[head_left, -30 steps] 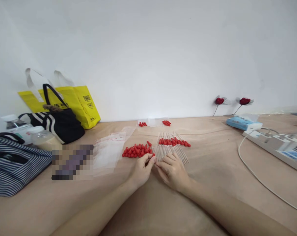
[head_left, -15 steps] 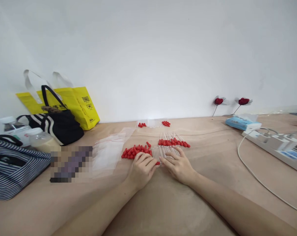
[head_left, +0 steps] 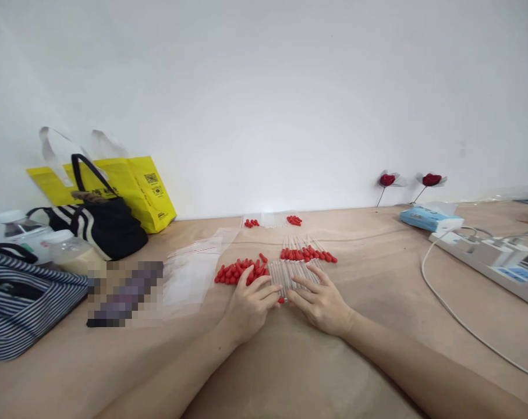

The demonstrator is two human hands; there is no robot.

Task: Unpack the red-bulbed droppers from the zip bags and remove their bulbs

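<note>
A row of clear glass dropper tubes (head_left: 285, 272) lies side by side in front of me. My left hand (head_left: 252, 304) is at their near left edge, fingers bent and closed on a red rubber bulb (head_left: 282, 300), mostly hidden by the fingertips. Over the right part of the row lies my right hand (head_left: 320, 304), its fingertips curled down near the bulb and seemingly pinching a glass tube; the thumb is hidden. Loose red bulbs (head_left: 237, 272) are heaped just beyond my left hand. Behind the tubes, droppers with red bulbs fitted (head_left: 308, 253) form a row, glass stems pointing away.
Clear zip bags (head_left: 187, 279) lie left of the bulb heap. A filled bag (head_left: 272, 219) rests by the wall. Yellow and black bags (head_left: 152, 201) and jars (head_left: 71, 250) stand left. Tissues (head_left: 429, 218), a power strip (head_left: 486, 256) and its cable are right.
The red bulb between my hands has come slightly nearer to me. My left index finger has lifted and straightened somewhat, and my right hand has shifted slightly toward me.
</note>
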